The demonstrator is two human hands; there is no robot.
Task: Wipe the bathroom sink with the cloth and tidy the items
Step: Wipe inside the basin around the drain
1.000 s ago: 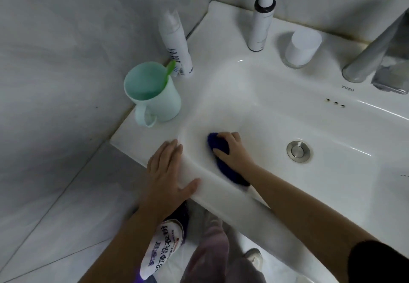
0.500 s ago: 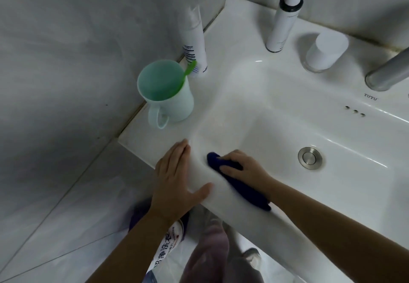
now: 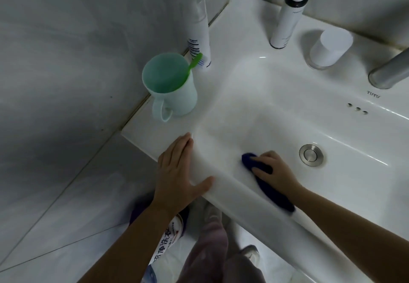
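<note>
The white sink [image 3: 276, 110] fills the right half of the head view, with a metal drain [image 3: 311, 154] in its basin. My right hand [image 3: 273, 170] presses a dark blue cloth [image 3: 267, 183] against the basin's near inner wall, just left of the drain. The cloth trails over the front rim. My left hand [image 3: 179, 172] lies flat on the sink's front left rim, fingers apart, holding nothing. A mint green mug [image 3: 171, 88] with a green toothbrush [image 3: 194, 61] stands on the left ledge.
A white tube [image 3: 200, 37] stands behind the mug by the wall. At the back stand a white spray bottle [image 3: 287, 17] and a white cup [image 3: 329, 48]. The metal tap [image 3: 389, 72] is at the right edge. A printed bag [image 3: 166, 245] sits on the floor below.
My right hand has slid the cloth right along the basin's near wall, toward the drain. The view has shifted, and my left hand has stayed on the rim.
</note>
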